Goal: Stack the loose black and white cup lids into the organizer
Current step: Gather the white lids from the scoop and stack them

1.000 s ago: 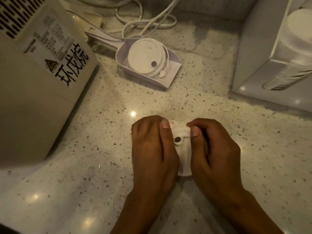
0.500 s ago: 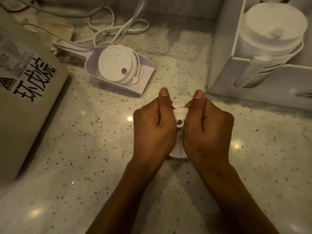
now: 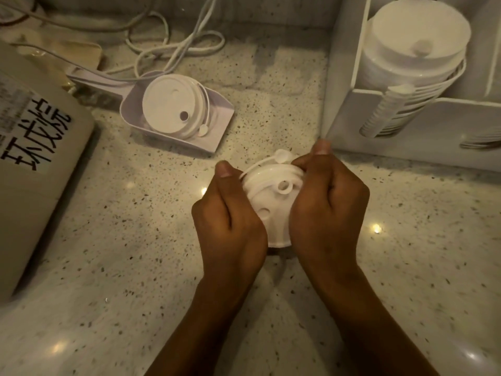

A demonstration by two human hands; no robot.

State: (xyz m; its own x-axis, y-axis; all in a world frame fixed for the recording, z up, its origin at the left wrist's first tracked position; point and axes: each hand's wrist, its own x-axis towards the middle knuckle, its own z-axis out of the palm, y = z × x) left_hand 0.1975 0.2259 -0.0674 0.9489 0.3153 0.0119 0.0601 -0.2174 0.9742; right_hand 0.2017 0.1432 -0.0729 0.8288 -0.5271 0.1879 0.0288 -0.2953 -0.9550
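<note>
Both hands were closed on a small bunch of white lids [image 3: 271,204], the left hand [image 3: 230,221] gripping one side and the right hand [image 3: 328,204] the other, thumbs up along the far rim. The bunch sat between the palms, just above the surface [image 3: 135,253]; whether it touched the surface could not be told. One lid's tethered plug stuck out at the far edge, between the thumbs.

The step in hand looked like squaring the gathered lids into a neat pile before loading them. The organizer [image 3: 341,104] stood just beyond and to the right of the right hand, with a stack [image 3: 414,50] of white lids already in its slot. More lids [image 3: 173,107] lay in a scoop [image 3: 219,123] beyond and to the left of the left hand, well apart from it. No black lids showed.

The next move would call for lifting the bunch, keeping it aligned, and setting it on top of the stack in the organizer, with the loose plug tucked clear so it does not catch.
</note>
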